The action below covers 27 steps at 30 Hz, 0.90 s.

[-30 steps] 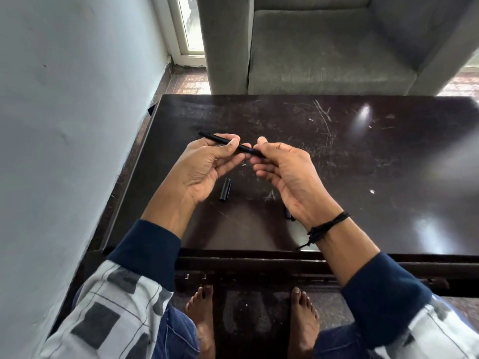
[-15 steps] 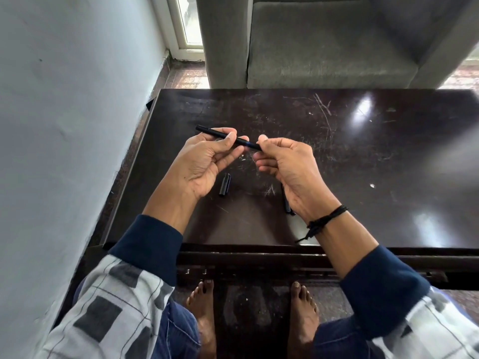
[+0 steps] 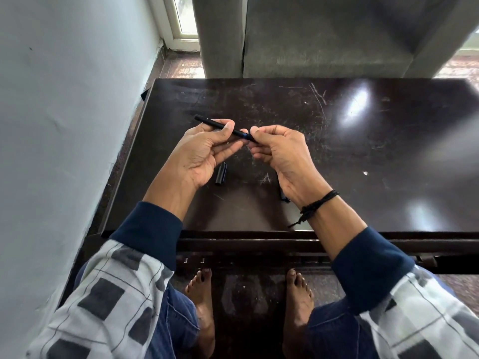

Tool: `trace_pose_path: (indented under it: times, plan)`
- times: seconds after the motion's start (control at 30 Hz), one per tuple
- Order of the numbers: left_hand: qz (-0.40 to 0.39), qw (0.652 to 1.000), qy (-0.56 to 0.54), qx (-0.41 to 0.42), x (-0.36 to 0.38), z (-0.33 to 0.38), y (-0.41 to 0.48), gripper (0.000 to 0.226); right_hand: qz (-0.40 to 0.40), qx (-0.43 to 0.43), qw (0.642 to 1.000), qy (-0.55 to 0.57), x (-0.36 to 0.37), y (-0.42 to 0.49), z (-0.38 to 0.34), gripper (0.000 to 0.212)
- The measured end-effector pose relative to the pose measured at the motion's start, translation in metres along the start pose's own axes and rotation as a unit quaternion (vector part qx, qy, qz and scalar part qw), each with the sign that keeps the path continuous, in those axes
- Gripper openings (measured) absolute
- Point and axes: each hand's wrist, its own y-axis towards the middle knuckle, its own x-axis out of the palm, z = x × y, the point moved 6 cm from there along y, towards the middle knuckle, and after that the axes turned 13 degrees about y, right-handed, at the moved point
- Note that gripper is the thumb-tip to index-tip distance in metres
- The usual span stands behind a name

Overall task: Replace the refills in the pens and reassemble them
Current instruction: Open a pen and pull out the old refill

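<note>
— Above the middle of the dark table [image 3: 337, 151], what is held?

— A slim black pen barrel [image 3: 220, 126], tilted, its far end pointing up and left. The left hand [image 3: 199, 154] pinches its middle between thumb and fingers; the right hand [image 3: 280, 151] closes thumb and forefinger on its near end, where a thin blue band shows.

— And on the tabletop?

— A short black pen cap [image 3: 221, 173] lies just below the left hand. Another dark piece [image 3: 284, 196], possibly a second pen part, peeks out beneath the right wrist, mostly hidden. A black cord bracelet [image 3: 317, 204] circles that wrist. A grey sofa [image 3: 324, 37] stands beyond the table.
</note>
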Motion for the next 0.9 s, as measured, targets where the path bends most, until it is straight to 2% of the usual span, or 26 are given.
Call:
trace_pose_path:
  times: [0.13, 0.3, 0.43, 0.57, 0.73, 0.9]
  plan:
    - [0.002, 1.000, -0.009, 0.008, -0.0008, 0.0015, 0.0013, 0.008, 0.017, 0.011, 1.000, -0.004, -0.0032, 0.0018, 0.0008, 0.023]
    - [0.001, 1.000, -0.002, 0.009, 0.0003, 0.0028, 0.0002, 0.006, 0.013, -0.005, 1.000, -0.025, -0.0051, 0.0023, -0.0002, 0.011]
    - [0.001, 1.000, -0.002, 0.008, 0.0003, 0.0026, -0.0016, 0.004, 0.015, -0.007, 1.000, -0.022, -0.0035, 0.0013, -0.0007, 0.009]
    - [0.003, 1.000, -0.005, 0.011, -0.0006, 0.0053, -0.0022, 0.004, 0.033, 0.015, 0.999, -0.018, -0.0055, 0.0013, 0.0029, 0.026]
    - [0.005, 1.000, 0.002, 0.016, -0.0012, 0.0068, -0.0021, 0.004, 0.028, -0.014, 0.999, -0.026, -0.0059, 0.0013, 0.0002, 0.011]
    - [0.013, 1.000, 0.016, 0.002, -0.0014, 0.0056, -0.0024, 0.006, 0.018, -0.018, 0.999, -0.033, -0.0059, 0.0019, -0.0013, 0.007]
